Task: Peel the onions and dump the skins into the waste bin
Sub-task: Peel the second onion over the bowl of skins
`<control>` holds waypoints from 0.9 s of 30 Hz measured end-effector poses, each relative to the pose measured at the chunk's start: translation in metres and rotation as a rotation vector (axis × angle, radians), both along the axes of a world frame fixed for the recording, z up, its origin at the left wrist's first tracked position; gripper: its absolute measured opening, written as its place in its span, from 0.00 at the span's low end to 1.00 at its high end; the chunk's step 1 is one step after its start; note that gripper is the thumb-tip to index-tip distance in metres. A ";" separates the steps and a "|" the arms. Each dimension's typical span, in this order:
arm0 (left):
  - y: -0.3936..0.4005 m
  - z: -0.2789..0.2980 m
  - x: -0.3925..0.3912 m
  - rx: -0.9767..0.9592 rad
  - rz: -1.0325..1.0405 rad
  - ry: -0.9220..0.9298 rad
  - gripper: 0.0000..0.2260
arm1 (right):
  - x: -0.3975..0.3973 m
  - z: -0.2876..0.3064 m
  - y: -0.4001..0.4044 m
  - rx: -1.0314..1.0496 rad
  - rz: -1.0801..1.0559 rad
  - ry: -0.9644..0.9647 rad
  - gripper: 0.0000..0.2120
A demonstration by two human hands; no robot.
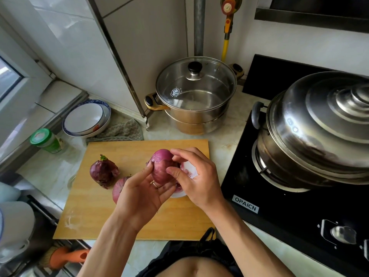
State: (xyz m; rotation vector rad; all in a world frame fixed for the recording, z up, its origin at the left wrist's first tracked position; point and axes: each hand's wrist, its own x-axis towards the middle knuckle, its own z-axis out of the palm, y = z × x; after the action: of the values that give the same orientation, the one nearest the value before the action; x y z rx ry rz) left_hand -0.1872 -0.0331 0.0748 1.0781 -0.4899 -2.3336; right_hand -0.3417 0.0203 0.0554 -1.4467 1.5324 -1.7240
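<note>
Two hands are working together on one red onion [160,166], holding it above the wooden cutting board [137,214]. The left hand [139,194] is cupping the onion from below, fingers curled up around it. The right hand [196,176] is pinching at the onion's side, its thumb and fingertips closing on the skin; something white is showing behind its fingers, but I cannot tell what. Two more onions are lying on the board: one half hidden behind the left hand [118,188], one with a green sprout [103,171] further left. Beyond the board are sitting a cloth [121,130], stacked plates [85,118] and a glass-lidded pot [195,96]. One domed steel pot [319,128] is standing on the stove [279,206] at the right.
</note>
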 end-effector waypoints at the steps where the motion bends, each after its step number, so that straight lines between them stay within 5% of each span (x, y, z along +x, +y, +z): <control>1: 0.000 0.001 -0.001 0.009 0.005 -0.012 0.44 | 0.000 0.000 0.000 0.001 -0.001 0.006 0.17; 6: 0.004 0.002 -0.003 -0.062 0.022 -0.099 0.25 | -0.003 -0.003 0.000 0.055 0.030 -0.029 0.17; 17: 0.000 0.010 0.003 -0.186 0.032 -0.110 0.17 | -0.010 0.006 0.003 0.206 0.221 -0.407 0.21; 19: -0.001 0.010 0.002 -0.196 0.034 -0.127 0.21 | -0.007 0.008 0.003 0.210 0.218 -0.400 0.21; 23: -0.004 0.005 0.007 -0.243 0.033 -0.181 0.49 | -0.007 0.011 0.002 0.122 0.108 -0.011 0.18; 27: -0.003 0.007 0.003 -0.286 0.055 -0.240 0.51 | -0.003 0.014 -0.001 0.065 0.082 0.218 0.19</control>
State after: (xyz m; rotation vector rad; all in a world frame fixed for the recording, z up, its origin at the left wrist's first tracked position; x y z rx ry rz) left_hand -0.1837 -0.0359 0.0822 1.2173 -0.8446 -2.0192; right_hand -0.3447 0.0195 0.0691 -1.6843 1.5975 -1.4962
